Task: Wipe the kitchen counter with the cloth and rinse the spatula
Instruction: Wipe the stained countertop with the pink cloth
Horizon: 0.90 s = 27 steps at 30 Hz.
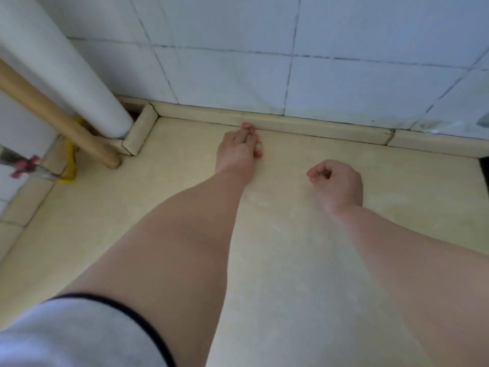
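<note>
The beige kitchen counter [277,247] fills the view, with faint pale smears on it. My left hand [238,149] reaches far forward, and its outstretched fingertips touch the counter where it meets the raised back strip [291,123]. I see nothing held in it. My right hand [337,182] hovers to the right and closer to me, curled into a loose fist with nothing visible inside. No cloth and no spatula are in view.
A white tiled wall [264,62] rises behind the counter. At the back left corner stand a thick white pipe [66,70] and a leaning wooden stick [53,115], with a yellow object [69,165] behind it. A dark edge [485,173] shows at far right.
</note>
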{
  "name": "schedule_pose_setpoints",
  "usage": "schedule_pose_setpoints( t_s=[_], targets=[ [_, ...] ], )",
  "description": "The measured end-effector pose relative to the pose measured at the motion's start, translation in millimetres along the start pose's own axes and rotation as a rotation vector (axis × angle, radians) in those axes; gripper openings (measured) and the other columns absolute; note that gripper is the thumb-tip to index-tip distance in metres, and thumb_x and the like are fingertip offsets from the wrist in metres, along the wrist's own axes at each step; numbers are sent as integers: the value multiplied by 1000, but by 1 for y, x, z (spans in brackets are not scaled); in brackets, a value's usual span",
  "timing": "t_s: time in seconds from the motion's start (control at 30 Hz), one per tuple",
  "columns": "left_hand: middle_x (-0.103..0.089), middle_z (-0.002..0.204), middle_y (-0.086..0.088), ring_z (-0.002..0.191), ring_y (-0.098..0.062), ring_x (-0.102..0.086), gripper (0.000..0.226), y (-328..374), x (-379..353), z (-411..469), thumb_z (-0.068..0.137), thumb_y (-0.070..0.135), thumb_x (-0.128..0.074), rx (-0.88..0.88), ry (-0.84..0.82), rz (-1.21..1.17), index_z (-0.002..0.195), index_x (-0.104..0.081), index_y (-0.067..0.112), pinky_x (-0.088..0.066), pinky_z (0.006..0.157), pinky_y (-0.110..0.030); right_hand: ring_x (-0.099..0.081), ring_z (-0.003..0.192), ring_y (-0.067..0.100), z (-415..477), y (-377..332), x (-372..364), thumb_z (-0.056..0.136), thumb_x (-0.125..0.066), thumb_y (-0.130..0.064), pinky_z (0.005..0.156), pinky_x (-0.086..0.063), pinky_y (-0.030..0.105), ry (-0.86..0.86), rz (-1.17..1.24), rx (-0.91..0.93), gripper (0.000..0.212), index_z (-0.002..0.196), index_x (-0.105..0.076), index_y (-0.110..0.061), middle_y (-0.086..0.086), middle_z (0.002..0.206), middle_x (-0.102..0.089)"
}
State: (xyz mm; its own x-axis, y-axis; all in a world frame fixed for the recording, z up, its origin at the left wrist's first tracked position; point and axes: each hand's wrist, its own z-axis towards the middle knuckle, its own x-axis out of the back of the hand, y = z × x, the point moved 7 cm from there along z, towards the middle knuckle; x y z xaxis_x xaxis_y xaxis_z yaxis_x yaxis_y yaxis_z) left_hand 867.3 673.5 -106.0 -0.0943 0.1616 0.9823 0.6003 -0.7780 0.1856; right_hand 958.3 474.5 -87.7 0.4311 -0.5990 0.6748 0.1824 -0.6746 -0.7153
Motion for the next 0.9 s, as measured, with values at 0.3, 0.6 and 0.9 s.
schedule_pose_setpoints(
  t_s=[0.3, 0.6, 0.9],
  targets=[
    [5, 163, -7, 148, -30, -8, 59, -125, 18, -19, 102, 24, -32, 381, -54, -10, 155, -10, 12, -11, 121, -37, -64, 80, 15, -16, -72, -74, 79, -57, -3, 72, -50, 26, -160, -6, 216, 30, 70, -67, -29, -9, 75, -65],
    [-6, 163, -3, 150, -23, -4, 58, -114, 13, -88, 103, 40, -26, 550, -46, -95, 155, -16, 16, -8, 121, -37, -68, 85, 19, -53, -68, -66, 76, -53, -1, 78, -55, 35, -212, -32, 303, 32, 71, -70, -27, -3, 83, -74],
    [4, 164, -2, 150, -21, 4, 64, -115, 17, -242, 100, 41, -25, 789, -86, -93, 156, -3, 19, 0, 119, -43, -68, 87, 23, -132, -54, -64, 78, -56, -5, 75, -54, 32, -311, -67, 400, 26, 73, -72, -24, -2, 87, -76]
  ],
)
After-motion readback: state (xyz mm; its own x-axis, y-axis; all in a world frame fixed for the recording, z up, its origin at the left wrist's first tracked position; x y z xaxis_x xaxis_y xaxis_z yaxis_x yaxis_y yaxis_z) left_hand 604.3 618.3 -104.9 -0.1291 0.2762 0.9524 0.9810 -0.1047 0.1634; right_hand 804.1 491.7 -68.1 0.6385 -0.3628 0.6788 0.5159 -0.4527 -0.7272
